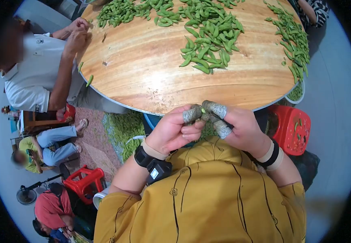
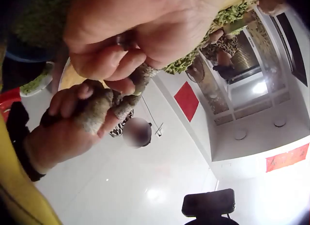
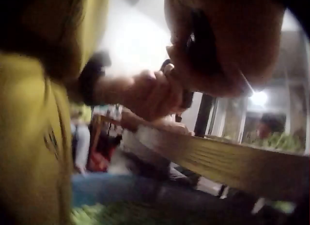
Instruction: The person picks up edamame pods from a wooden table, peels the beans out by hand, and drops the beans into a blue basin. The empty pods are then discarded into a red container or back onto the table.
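Both hands meet just off the near edge of the round wooden table [image 1: 143,87], with grey-green tape wrapped round thumbs and fingertips. Between the taped tips of my left hand [image 1: 175,128] a bit of green soybean pod [image 1: 203,110] peeks out, pinched there and mostly hidden. My right hand [image 1: 240,125] comes in from the other side, its fingertips right at the pod. A dark slim tool [image 1: 220,118] lies gripped among its fingers; its exact kind I cannot tell. Ahead on the tabletop spreads a heap of green soybean pods [image 1: 212,38].
More pods [image 1: 293,40] line the table's right side. Below the edge are a blue tub [image 2: 29,53] and a bag of green trimmings [image 1: 123,129]. A red stool [image 1: 291,129] stands at right, another red stool [image 1: 84,182] at left. A person in white [image 1: 37,69] sits at the left.
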A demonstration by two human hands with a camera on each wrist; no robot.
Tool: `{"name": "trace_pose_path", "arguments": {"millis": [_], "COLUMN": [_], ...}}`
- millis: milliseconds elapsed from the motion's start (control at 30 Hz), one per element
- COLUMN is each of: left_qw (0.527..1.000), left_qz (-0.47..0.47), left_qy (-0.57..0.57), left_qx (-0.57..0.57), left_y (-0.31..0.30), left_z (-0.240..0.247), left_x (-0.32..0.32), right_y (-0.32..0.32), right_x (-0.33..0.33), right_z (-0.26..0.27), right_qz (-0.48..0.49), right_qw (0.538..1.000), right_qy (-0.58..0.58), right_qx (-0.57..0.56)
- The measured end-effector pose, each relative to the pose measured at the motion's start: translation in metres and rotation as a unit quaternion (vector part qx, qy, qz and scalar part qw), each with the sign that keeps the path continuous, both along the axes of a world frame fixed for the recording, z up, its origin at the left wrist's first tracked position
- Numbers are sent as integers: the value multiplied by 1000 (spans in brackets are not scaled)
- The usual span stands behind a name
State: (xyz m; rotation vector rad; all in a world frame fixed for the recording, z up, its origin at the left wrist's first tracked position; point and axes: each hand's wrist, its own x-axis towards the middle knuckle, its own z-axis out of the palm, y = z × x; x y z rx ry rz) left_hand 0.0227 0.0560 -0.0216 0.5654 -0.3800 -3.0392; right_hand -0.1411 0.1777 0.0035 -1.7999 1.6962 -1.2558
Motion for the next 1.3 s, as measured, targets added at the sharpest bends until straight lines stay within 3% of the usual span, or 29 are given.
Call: {"name": "trace_pose_path", "arguments": {"millis": [33, 100, 133, 200, 233, 333, 400, 567, 633, 667, 700, 733, 767, 800, 867, 933, 1033, 1200, 1267, 1300], "left_qw": [1000, 997, 997, 995, 995, 991, 967, 943, 864, 811, 746, 652, 543, 544, 344, 350, 478, 525, 529, 532], "left_qz": [-1, -5, -6, -24, -25, -51, -47, -51, -108, -93, -77, -165, -249, -249, -297, -309, -201, -93, -65, -26], "left_qy": [0, -26, -26, -32, -32, -57, -130, -182, -194, -173, -151, -188, -220, -220, -318, -326, -247, -140, -107, -89], "left_qx": [2, -68, -68, -87, -88, -108, -214, -273, -452, -552, -644, -716, -771, -771, -832, -822, -819, -834, -840, -842], "left_y": [0, 1, 1, 2, 2, 2, 7, 4, -7, -10, -13, -19, -22, -19, -12, -12, -11, -7, -8, -9], "left_z": [-2, -5, -4, 1, 2, 6, 9, 19, 25, 16, 6, 6, 6, 1, -12, -3, 16, 30, 33, 34], "left_x": [0, 2, 3, 4, 6, 6, 5, 17, 41, 56, 73, 90, 106, 120, 140, 132, 100, 52, 34, 26], "right_y": [1, 2, 0, -5, -6, -8, -10, -8, -8, -9, -9, -10, -15, -23, -44, -62, -78, -78, -76, -74], "right_x": [-1, -2, -4, -9, -11, -14, -11, 4, 4, 1, -3, -8, -16, -27, -52, -75, -83, -60, -57, -57], "right_z": [0, 2, 2, 3, 6, 12, 11, 1, -3, -2, 1, 6, 15, 15, 15, 11, -4, -2, -1, 1], "right_qz": [-1, 19, 18, 54, 53, 75, 82, 43, 109, 110, 106, 102, 39, -32, -164, -188, -195, -131, -167, -164], "right_qw": [1000, 981, 981, 939, 939, 947, 980, 988, 984, 984, 985, 984, 982, 984, 971, 961, 951, 961, 975, 976], "right_qy": [0, -151, -152, -277, -277, -210, 52, 66, 95, 96, 70, 45, 42, 69, 116, 170, 205, 188, 68, 69], "right_qx": [2, 122, 123, 198, 198, 229, 172, 129, 103, 103, 120, 136, 179, 160, 131, 110, 123, 156, 129, 129]}}
